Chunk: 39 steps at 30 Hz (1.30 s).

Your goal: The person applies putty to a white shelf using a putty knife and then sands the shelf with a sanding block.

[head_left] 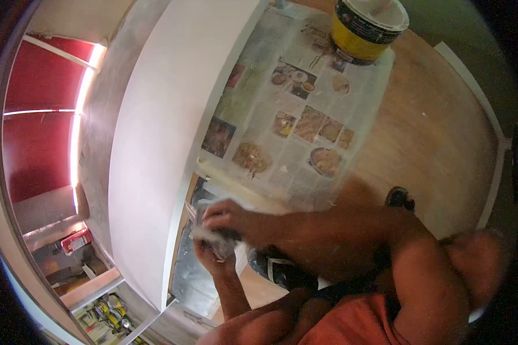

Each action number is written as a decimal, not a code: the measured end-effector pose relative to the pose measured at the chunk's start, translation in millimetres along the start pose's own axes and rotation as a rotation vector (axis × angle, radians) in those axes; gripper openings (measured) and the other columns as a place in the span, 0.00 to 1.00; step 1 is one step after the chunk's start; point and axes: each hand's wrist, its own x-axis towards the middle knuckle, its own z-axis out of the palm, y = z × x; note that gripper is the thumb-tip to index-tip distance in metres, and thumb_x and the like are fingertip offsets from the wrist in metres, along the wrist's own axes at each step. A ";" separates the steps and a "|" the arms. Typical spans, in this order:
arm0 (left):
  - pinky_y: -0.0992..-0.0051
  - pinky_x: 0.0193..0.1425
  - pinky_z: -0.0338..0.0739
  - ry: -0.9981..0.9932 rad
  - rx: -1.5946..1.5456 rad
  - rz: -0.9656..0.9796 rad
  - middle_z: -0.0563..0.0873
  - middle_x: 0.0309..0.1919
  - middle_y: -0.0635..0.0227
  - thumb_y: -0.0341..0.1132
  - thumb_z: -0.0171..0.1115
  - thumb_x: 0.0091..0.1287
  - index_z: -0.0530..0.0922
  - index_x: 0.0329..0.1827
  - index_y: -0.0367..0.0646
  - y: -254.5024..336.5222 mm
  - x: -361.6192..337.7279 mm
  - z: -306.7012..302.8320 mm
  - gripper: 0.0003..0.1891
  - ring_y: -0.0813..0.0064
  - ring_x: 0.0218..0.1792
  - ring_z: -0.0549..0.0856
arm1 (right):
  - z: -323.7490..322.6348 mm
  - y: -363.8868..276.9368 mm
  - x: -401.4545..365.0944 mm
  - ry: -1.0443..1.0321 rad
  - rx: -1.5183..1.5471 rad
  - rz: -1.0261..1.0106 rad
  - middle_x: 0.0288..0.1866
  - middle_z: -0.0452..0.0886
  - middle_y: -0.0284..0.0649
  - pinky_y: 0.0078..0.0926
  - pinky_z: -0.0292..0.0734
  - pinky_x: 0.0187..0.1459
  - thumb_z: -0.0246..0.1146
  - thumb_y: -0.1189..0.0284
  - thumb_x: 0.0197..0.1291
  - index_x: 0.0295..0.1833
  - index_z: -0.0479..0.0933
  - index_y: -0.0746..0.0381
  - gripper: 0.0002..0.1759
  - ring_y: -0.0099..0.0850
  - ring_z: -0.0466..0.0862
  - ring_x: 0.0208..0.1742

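Note:
My right hand point(233, 221) reaches in from the right with its fingers curled over a grey-white, dusty-looking thing point(210, 234). From below, my left hand point(214, 256) cups the same thing, so the two hands meet around it. Motion blur and the fingers hide its shape, and I cannot tell what it is. Both hands are close beside the lower edge of a long white panel point(155, 126). Under them lies a dark, white-speckled surface point(193, 276). A sandal-clad foot point(279, 270) is just to the right of my left hand.
Printed newspaper sheets point(265, 123) cover part of the wooden floor point(437, 132). A yellow and black bucket point(365, 34) stands on them at the top. Lower left, yellow tools point(112, 313) lie in a compartment below a red box point(76, 241). Another sandal point(400, 198) shows at right.

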 end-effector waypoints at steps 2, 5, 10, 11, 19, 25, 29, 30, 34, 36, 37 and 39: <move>0.72 0.42 0.79 -0.029 -0.662 -0.393 0.79 0.43 0.65 0.46 0.54 0.68 0.73 0.54 0.41 32.6 9.4 16.0 0.20 0.73 0.38 0.81 | -33.1 44.1 -16.6 0.009 -0.373 -0.001 0.56 0.70 0.47 0.39 0.65 0.61 0.59 0.75 0.54 0.57 0.68 0.60 0.22 0.44 0.71 0.59; 0.68 0.45 0.79 -0.129 -0.518 -0.308 0.79 0.46 0.61 0.43 0.57 0.65 0.70 0.58 0.37 42.2 -6.8 25.4 0.24 0.68 0.43 0.81 | -122.8 37.4 21.4 -0.264 -0.436 0.479 0.61 0.69 0.48 0.42 0.59 0.68 0.62 0.74 0.53 0.61 0.69 0.58 0.27 0.45 0.67 0.67; 0.65 0.48 0.79 -0.301 -0.462 -0.365 0.79 0.47 0.56 0.42 0.63 0.60 0.69 0.56 0.31 38.1 -16.0 30.5 0.28 0.64 0.44 0.81 | -298.0 75.0 84.3 0.713 -0.869 0.236 0.59 0.68 0.53 0.37 0.68 0.60 0.53 0.82 0.53 0.66 0.60 0.64 0.31 0.44 0.71 0.61; 0.64 0.48 0.79 -0.291 -0.455 -0.388 0.79 0.47 0.57 0.42 0.63 0.60 0.70 0.56 0.31 39.0 -15.3 35.0 0.27 0.63 0.45 0.81 | -326.5 74.7 103.6 0.823 -0.926 0.303 0.57 0.68 0.55 0.40 0.65 0.61 0.52 0.83 0.53 0.64 0.60 0.66 0.29 0.48 0.70 0.61; 0.65 0.45 0.79 -0.076 -0.602 -0.617 0.79 0.46 0.60 0.43 0.60 0.62 0.68 0.61 0.38 -5.3 -18.1 -6.5 0.27 0.64 0.42 0.82 | -443.3 176.0 162.9 1.136 -1.162 -0.179 0.58 0.67 0.59 0.44 0.61 0.62 0.52 0.72 0.62 0.60 0.63 0.68 0.21 0.53 0.67 0.61; 0.69 0.24 0.80 0.007 -0.694 -0.656 0.82 0.29 0.66 0.47 0.55 0.66 0.73 0.50 0.46 5.0 -14.2 -14.0 0.17 0.70 0.22 0.82 | -305.7 127.7 142.5 0.933 -1.060 -0.009 0.54 0.64 0.58 0.49 0.58 0.63 0.53 0.86 0.49 0.59 0.60 0.69 0.27 0.57 0.65 0.59; 0.64 0.30 0.80 -0.018 -0.750 -0.615 0.81 0.36 0.62 0.48 0.56 0.63 0.70 0.56 0.42 -3.5 -20.3 -24.0 0.24 0.63 0.27 0.82 | -217.6 122.4 125.2 0.942 -0.878 0.057 0.53 0.61 0.55 0.47 0.54 0.66 0.50 0.88 0.48 0.59 0.59 0.67 0.28 0.55 0.62 0.61; 0.65 0.29 0.79 0.032 -0.754 -0.603 0.81 0.35 0.62 0.48 0.56 0.63 0.70 0.56 0.42 -5.8 -22.6 -24.7 0.23 0.64 0.27 0.82 | -198.0 118.3 120.3 0.918 -0.857 0.069 0.54 0.61 0.55 0.47 0.54 0.66 0.51 0.89 0.47 0.59 0.59 0.67 0.30 0.55 0.61 0.62; 0.68 0.22 0.80 0.065 -0.792 -0.571 0.84 0.31 0.64 0.47 0.54 0.67 0.74 0.48 0.47 -1.9 -28.8 -19.2 0.15 0.69 0.19 0.82 | -128.8 103.8 103.7 0.819 -0.803 0.171 0.58 0.59 0.55 0.47 0.53 0.66 0.53 0.92 0.44 0.60 0.58 0.66 0.33 0.54 0.60 0.64; 0.68 0.20 0.79 0.049 -0.823 -0.555 0.84 0.31 0.64 0.46 0.53 0.67 0.74 0.48 0.46 -6.1 -32.9 -23.8 0.15 0.69 0.19 0.82 | -98.3 109.4 96.8 0.825 -0.787 0.127 0.60 0.60 0.57 0.49 0.53 0.65 0.56 0.89 0.44 0.61 0.59 0.67 0.34 0.56 0.61 0.63; 0.69 0.19 0.79 0.026 -0.852 -0.538 0.84 0.31 0.63 0.46 0.53 0.67 0.74 0.48 0.46 -7.8 -34.4 -25.2 0.15 0.69 0.19 0.82 | -84.3 111.9 94.0 0.837 -0.771 0.082 0.61 0.60 0.59 0.52 0.53 0.64 0.58 0.85 0.44 0.62 0.60 0.68 0.35 0.57 0.62 0.62; 0.70 0.18 0.78 0.128 -0.805 -0.544 0.83 0.29 0.63 0.46 0.52 0.68 0.74 0.46 0.45 -6.1 -36.1 -23.1 0.15 0.70 0.17 0.81 | -57.7 109.7 90.0 0.822 -0.726 0.139 0.62 0.58 0.56 0.50 0.53 0.65 0.58 0.89 0.42 0.62 0.59 0.66 0.37 0.55 0.60 0.63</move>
